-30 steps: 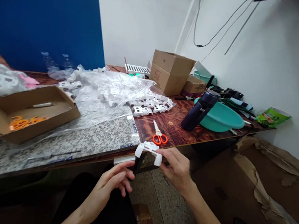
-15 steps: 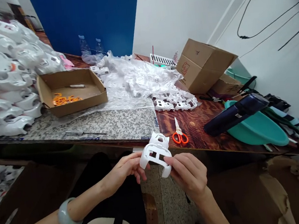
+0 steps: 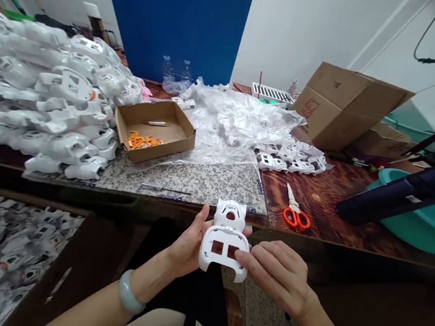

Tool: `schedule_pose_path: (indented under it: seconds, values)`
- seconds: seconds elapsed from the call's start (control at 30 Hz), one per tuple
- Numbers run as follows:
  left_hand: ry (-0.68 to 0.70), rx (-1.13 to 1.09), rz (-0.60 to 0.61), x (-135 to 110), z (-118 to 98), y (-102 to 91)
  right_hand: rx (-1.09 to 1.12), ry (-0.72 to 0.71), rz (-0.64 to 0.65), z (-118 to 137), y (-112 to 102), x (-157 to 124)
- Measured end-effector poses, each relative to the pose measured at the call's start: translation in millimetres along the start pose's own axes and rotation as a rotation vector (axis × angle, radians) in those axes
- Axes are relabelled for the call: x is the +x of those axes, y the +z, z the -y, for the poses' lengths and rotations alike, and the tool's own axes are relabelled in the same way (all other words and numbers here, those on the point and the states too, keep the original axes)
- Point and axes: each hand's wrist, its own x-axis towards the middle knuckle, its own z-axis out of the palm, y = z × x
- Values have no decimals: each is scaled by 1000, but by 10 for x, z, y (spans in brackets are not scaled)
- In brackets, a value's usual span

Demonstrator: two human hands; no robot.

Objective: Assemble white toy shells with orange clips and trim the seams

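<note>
Speckled grey granite (image 3: 208, 184) is stretching just beyond my hands. My left hand (image 3: 190, 249) is cradling a white plastic cat-shaped shell (image 3: 222, 231), my right hand (image 3: 278, 281) pinching its rim; squeezing hard could crack it.

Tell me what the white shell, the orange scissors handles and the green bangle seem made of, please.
The white shell looks like moulded plastic: smooth, lightly glossy, with clean-edged windows. The orange scissors handles look like glossy plastic. The pale green bangle is polished and slightly translucent: jade or glass, I cannot tell.
</note>
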Motion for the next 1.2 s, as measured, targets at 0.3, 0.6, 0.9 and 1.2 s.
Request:
schedule_pose_path:
  seconds: [0.3, 0.6, 0.9, 1.2]
  values:
    - [118, 32, -140, -65, -89, -74, 104, 84, 1, -54, 214, -32]
    - [341, 128, -202, -87, -116, -135, 513, 748, -16, 87, 354, 1]
    - [326, 237, -230, -143, -99, -134, 1144, 1168, 63, 212, 458, 60]
    - [530, 1106, -199, -356, -385, -433, 1351, 1334, 44, 64, 389, 63]
